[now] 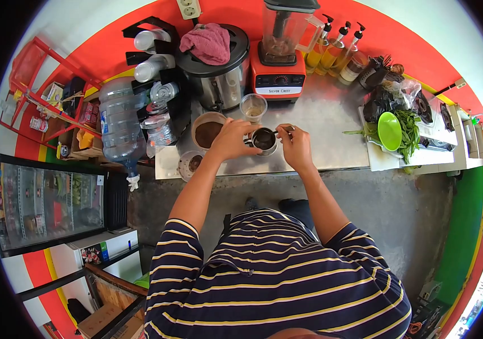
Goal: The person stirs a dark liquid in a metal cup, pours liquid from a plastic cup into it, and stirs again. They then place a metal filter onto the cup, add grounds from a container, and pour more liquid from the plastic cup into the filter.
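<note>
Near the front edge of the steel counter, my left hand is closed round the side of a small metal cup with dark contents. My right hand pinches the handle of a spoon, whose bowl end is over the cup. Just behind the cup stands a clear plastic cup with a little pale content. Left of my left hand is a bowl of brown powder, and a smaller container with some dark matter sits in front of it.
A red blender and a steel pot with a pink cloth stand behind. Pump bottles are at the back right. A green bowl lies among leaves at the right. A large water bottle is left.
</note>
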{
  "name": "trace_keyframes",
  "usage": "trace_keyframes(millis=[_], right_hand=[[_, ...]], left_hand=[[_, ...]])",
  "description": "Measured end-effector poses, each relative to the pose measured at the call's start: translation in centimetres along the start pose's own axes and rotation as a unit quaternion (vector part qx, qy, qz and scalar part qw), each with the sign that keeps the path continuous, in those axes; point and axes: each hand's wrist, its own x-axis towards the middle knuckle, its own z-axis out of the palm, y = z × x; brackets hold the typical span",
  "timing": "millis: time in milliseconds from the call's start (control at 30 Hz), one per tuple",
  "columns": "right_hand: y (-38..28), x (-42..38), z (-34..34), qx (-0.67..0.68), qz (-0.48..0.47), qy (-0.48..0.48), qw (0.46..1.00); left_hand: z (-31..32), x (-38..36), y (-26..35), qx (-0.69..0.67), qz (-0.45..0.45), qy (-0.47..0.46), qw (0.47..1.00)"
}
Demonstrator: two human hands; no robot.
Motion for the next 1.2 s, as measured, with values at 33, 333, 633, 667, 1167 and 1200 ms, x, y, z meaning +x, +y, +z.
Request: trace_keyframes(millis=[33,333,633,667,1167,1200], right_hand=[[0.1,-0.1,0.1,0.031,0.047,0.003,0.998],[0.4,-0.4,-0.2,0.006,0.066,0.018,0.998],[0.0,-0.8,-1.4,0.000,0.076,0.012,0.997],[0.3,-0.7,-1.4,0.008,0.072,0.025,0.997],[1.4,-1.4,-0.8,0.058,0.103,-0.021,0.993],[1.3,-1.2,-0.9,0.058,0.102,-0.021,0.993]], left_hand=[[-0.1,0.0,0.1,0.001,0.000,0.001,1.000],[0.0,0.0,0.2,0.022,0.003,-0.002,1.000],[0.0,0.0,1.0,0.035,-0.011,0.018,0.999],[0.0,0.1,1.0,0.021,-0.022,0.022,0.999],[1.8,0.5,1.8,0.132,0.002,0.041,0.990],[1.7,0.7,2.0,0.134,-0.013,0.024,0.991]])
